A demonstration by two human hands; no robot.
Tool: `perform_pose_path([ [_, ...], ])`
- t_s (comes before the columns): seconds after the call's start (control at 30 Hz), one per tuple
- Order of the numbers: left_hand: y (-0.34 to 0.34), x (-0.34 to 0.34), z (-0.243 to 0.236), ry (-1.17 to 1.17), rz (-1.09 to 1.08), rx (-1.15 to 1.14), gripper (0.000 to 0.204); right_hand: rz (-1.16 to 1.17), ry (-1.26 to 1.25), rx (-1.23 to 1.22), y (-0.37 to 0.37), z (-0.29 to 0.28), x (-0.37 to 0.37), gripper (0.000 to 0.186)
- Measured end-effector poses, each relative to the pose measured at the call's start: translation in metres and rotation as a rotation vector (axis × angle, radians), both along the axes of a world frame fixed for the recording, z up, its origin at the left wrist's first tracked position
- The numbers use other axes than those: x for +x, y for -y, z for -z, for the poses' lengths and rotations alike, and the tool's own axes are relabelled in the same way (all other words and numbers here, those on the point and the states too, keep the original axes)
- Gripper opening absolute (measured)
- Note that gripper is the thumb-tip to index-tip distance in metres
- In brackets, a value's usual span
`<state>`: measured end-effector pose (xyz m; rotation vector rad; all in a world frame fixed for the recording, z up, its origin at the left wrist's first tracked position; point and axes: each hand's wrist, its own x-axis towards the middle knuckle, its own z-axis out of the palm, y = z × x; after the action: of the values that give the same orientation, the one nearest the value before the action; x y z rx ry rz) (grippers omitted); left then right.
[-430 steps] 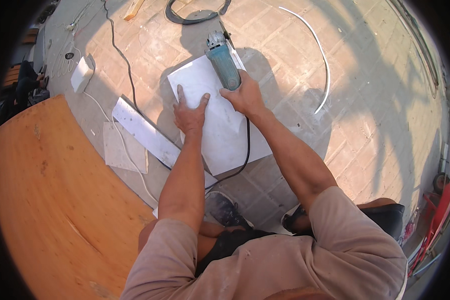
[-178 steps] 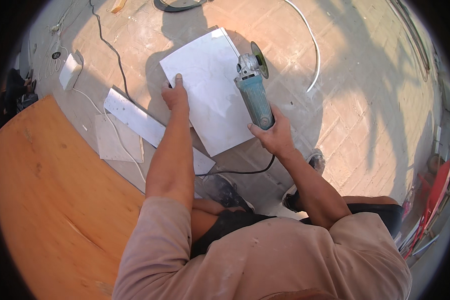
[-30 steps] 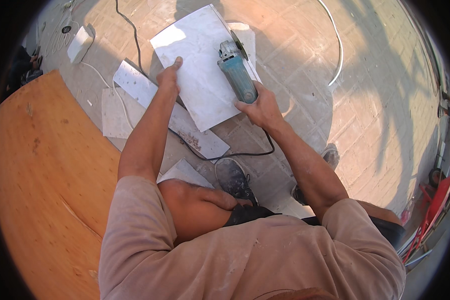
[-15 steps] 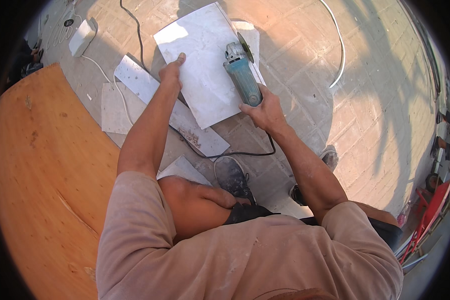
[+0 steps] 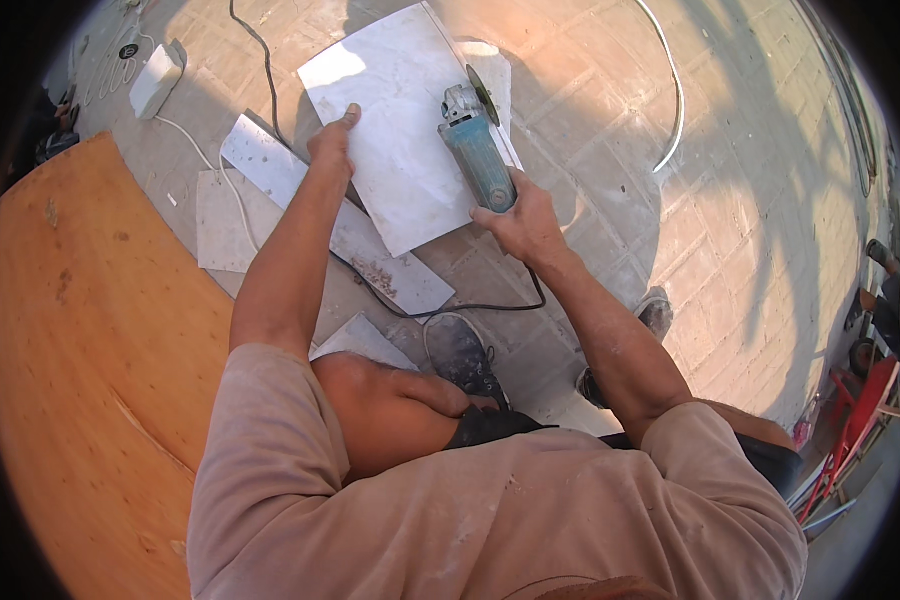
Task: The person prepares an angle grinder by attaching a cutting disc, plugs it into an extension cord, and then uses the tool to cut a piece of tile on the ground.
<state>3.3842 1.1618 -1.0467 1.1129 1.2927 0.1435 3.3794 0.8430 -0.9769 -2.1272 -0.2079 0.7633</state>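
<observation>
My left hand [image 5: 332, 143] grips the left edge of a white tile [image 5: 390, 130], thumb lying on its face and the other fingers hidden beneath. Wrapped round the rear of a teal angle grinder [image 5: 478, 160] is my right hand [image 5: 523, 215]. The grinder's cutting disc [image 5: 483, 95] stands on edge along the tile's right side; whether it touches the tile I cannot tell. A black power cord [image 5: 490, 307] leaves the tool's back end and loops across the paving to the left. Another pale tile piece [image 5: 490, 75] shows partly under the white tile's right side.
A long white tile strip [image 5: 385, 265] with crumbs on it and further offcuts [image 5: 220, 220] lie left of the tile. An orange wooden board [image 5: 80, 350] fills the left. A white block with cable [image 5: 157, 80], a pale hose [image 5: 678, 90] and a red wheelbarrow [image 5: 860, 420] stand around.
The whole view has shifted slightly, so tile, grinder and hands sit a little further left and higher. Both grips stay the same.
</observation>
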Motion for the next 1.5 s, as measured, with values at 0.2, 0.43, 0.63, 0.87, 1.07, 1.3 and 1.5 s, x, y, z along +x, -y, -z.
perform_pose_path([
  [0.2,-0.004,0.001,0.005,-0.033,0.000,0.004,0.059,-0.006,0.008,-0.011,0.002,0.000,-0.002,0.079],
  [0.43,-0.009,0.005,0.009,-0.003,-0.050,0.006,0.073,-0.010,0.101,0.021,0.001,0.001,-0.005,0.073],
  [0.63,-0.007,0.008,-0.001,0.039,-0.054,-0.019,0.075,0.001,-0.003,-0.023,0.002,-0.005,-0.005,0.078],
  [0.87,-0.011,0.007,0.002,0.018,-0.051,-0.017,0.070,0.016,-0.008,0.000,0.001,-0.010,-0.006,0.076],
  [1.07,-0.014,0.008,0.010,0.129,-0.061,-0.050,0.064,0.020,-0.028,-0.003,0.003,-0.010,-0.008,0.074],
  [1.3,-0.015,0.010,0.007,0.112,-0.080,-0.040,0.064,0.024,-0.023,0.010,0.005,-0.008,-0.012,0.073],
  [1.5,-0.021,0.011,0.013,0.088,-0.082,-0.052,0.066,0.026,-0.031,0.006,0.007,-0.009,-0.014,0.074],
])
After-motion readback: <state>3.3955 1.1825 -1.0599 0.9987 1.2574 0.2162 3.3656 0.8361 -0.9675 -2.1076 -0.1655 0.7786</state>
